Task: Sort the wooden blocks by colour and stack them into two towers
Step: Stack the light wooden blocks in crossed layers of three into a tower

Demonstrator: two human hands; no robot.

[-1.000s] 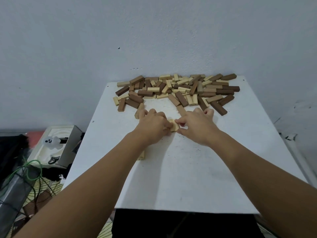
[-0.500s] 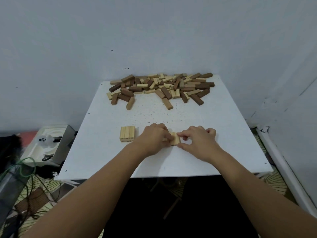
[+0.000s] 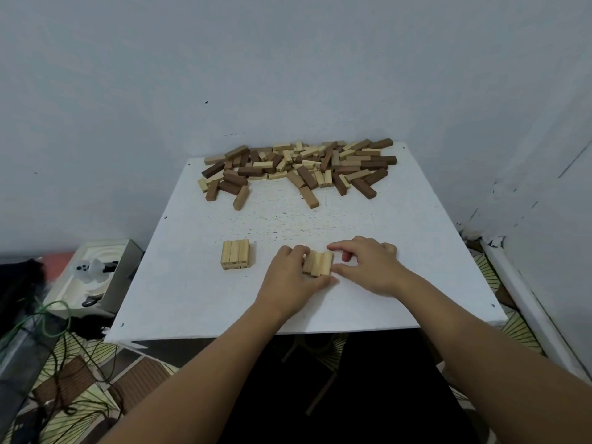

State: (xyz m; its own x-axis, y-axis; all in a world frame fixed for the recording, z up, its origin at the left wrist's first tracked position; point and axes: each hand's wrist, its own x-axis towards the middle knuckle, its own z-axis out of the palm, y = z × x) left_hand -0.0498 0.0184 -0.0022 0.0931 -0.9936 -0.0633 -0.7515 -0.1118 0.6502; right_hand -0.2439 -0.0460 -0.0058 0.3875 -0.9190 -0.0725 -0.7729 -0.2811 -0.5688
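Observation:
A heap of mixed light and dark wooden blocks (image 3: 298, 166) lies along the far edge of the white table (image 3: 400, 251). A low stack of light blocks (image 3: 235, 254) stands at the near left of the table. Right of it, a small group of light blocks (image 3: 317, 263) lies side by side. My left hand (image 3: 293, 280) presses against its left and near side. My right hand (image 3: 368, 267) holds its right side with thumb and fingers. Both hands grip this group between them.
A grey-white wall stands behind and to the right of the table. Left of the table, on the floor, are a white box (image 3: 93, 277) with small items, green and dark cables (image 3: 48, 318) and a patterned mat (image 3: 80, 379).
Both hands drew the light blocks from near the heap toward the near edge. The view pulled back, revealing the low stack at left. The held group shows more between the hands.

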